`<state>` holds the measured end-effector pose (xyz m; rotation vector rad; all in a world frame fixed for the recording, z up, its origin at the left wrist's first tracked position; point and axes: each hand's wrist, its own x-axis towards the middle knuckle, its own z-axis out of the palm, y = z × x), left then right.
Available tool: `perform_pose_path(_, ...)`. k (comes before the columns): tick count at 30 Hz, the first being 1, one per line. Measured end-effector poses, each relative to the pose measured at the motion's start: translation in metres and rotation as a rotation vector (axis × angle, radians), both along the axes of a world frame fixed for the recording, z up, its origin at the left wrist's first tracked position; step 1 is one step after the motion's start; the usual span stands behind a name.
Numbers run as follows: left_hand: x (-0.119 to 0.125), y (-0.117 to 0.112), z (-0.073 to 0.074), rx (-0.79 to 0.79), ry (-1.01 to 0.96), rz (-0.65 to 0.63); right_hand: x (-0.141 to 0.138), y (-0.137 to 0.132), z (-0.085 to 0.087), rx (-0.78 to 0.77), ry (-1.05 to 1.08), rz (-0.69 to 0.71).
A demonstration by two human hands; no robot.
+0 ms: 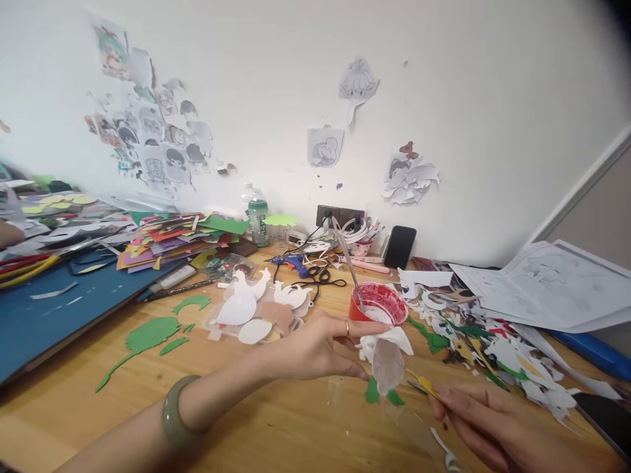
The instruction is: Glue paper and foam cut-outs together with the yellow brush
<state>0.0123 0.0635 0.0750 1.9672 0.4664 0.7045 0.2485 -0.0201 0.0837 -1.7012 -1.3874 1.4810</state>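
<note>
My left hand, with a green bangle on the wrist and a ring on one finger, reaches across the wooden table. Its thumb and fingers pinch a white paper piece with clear film just in front of a red cup that holds white glue and a stick. My right hand sits at the lower right, fingers closed on a thin tool with a yellow tip that points at the film. Small green paper scraps lie under the film.
White and pink paper cutouts and green cutouts lie to the left, beside a blue cutting mat. Coloured paper stacks, a bottle, a glue gun and a black phone stand at the back. Paper scraps and drawings cover the right.
</note>
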Motion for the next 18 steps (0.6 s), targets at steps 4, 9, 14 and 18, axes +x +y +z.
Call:
perform_pose_path(4, -0.001, 0.000, -0.003, 0.201, 0.002, 0.023, 0.001, -0.001, -0.002, -0.130, 0.179, 0.009)
perform_pose_path(9, -0.002, 0.004, -0.013, 0.327, -0.081, -0.004, 0.004, -0.001, -0.004, -0.206, 0.413, 0.003)
perform_pose_path(14, -0.002, 0.002, -0.014, 0.347, -0.100, 0.006, 0.006, -0.002, -0.008, -0.207, 0.459, 0.012)
perform_pose_path(18, -0.004, -0.003, -0.011, 0.280, -0.029, 0.030, 0.000, -0.003, -0.005, -0.170, 0.362, 0.001)
